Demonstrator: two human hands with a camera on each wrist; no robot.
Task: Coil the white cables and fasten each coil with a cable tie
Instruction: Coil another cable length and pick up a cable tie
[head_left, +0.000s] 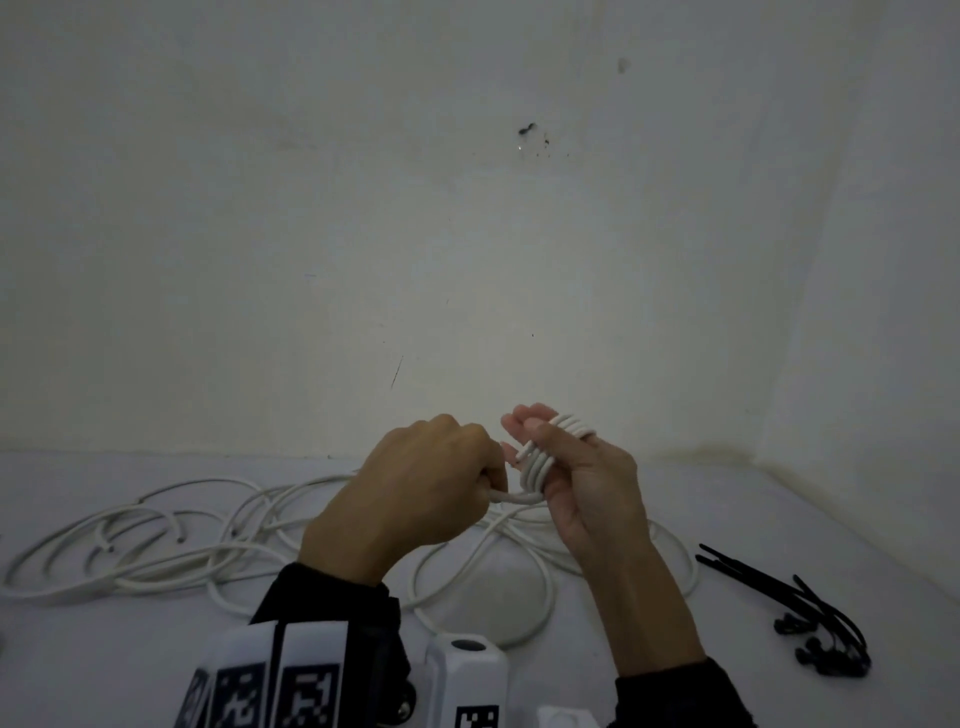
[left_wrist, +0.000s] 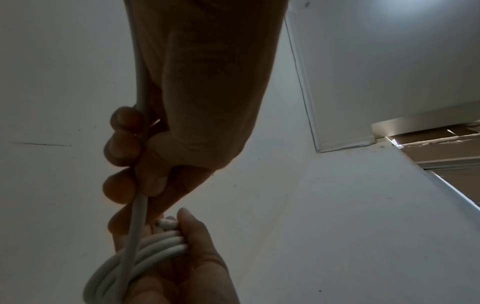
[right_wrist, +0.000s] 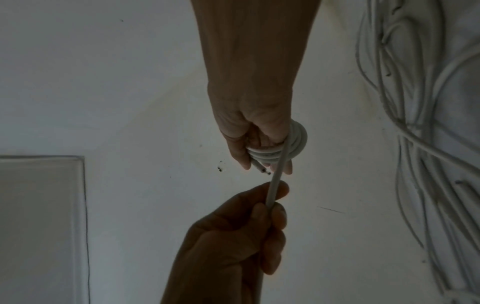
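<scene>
My right hand is raised above the table with a small coil of white cable wound round its fingers; the thumb presses the cut end against them. In the right wrist view the coil shows several turns. My left hand is a fist gripping the free strand just left of the coil, pulled taut between the hands. The left wrist view shows its fingers curled round that strand. The rest of the cable trails down onto the table.
More loose white cables lie tangled across the white table, left and under the hands. A bunch of black cable ties lies at the right. A white wall stands close behind. Wrist cameras fill the bottom edge.
</scene>
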